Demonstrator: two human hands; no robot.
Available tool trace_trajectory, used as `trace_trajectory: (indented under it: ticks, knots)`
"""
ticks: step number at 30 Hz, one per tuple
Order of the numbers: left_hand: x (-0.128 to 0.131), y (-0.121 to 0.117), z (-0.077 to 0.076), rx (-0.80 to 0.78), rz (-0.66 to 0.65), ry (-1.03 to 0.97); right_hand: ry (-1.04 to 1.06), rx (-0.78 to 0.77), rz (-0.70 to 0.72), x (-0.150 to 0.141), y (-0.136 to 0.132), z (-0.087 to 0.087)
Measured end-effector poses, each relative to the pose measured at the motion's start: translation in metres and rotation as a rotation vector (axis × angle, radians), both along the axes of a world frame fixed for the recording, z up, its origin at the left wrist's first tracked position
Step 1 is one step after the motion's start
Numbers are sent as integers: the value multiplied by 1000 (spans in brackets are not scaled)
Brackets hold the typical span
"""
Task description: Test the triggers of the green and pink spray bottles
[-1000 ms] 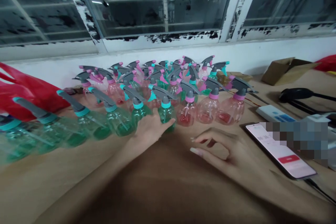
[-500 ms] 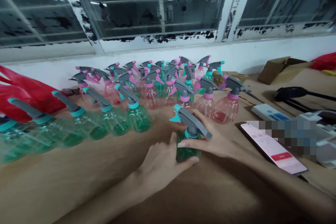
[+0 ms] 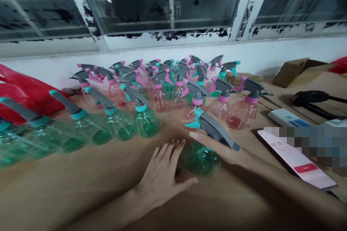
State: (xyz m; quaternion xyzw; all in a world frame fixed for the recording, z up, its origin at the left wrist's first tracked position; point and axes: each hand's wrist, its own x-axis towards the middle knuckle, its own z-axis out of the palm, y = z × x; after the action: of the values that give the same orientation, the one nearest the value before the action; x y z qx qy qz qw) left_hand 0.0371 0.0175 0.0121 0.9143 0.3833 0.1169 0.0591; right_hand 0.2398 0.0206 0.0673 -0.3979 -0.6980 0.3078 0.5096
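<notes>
The right hand [image 3: 227, 154] grips a green spray bottle [image 3: 202, 159] near its neck, left of the phone [image 3: 300, 161] on the tabletop [image 3: 94, 182]. The left hand [image 3: 160, 177] is open, fingers spread, farther left of the phone; whether it touches the bottle is unclear. Pink spray bottles [image 3: 242, 113] stand behind and left of the phone, a cardboard box [image 3: 291, 75] behind it.
</notes>
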Motion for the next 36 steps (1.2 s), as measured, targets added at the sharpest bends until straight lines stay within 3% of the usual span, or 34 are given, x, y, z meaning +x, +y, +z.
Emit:
trace_trajectory:
  ticks: [6, 14, 19, 25, 32, 36]
  knots:
    - [-22, 14, -18, -52, -90, 56, 0, 26, 84, -6, 15, -4]
    - [-25, 12, -22, -13, -124, 60, -25, -70, 109, -10, 22, -4]
    - [-25, 14, -25, 19, -141, 77, -98, 22, 61, -12, 21, 1]
    - [-25, 14, -24, 19, -151, 96, -117, -47, 28, -9, 22, -6]
    - [-26, 13, -23, 40, -146, 94, -177, 114, -10, -13, 19, -2]
    - [-26, 13, -25, 26, -140, 97, -162, 92, 10, -15, 14, 1]
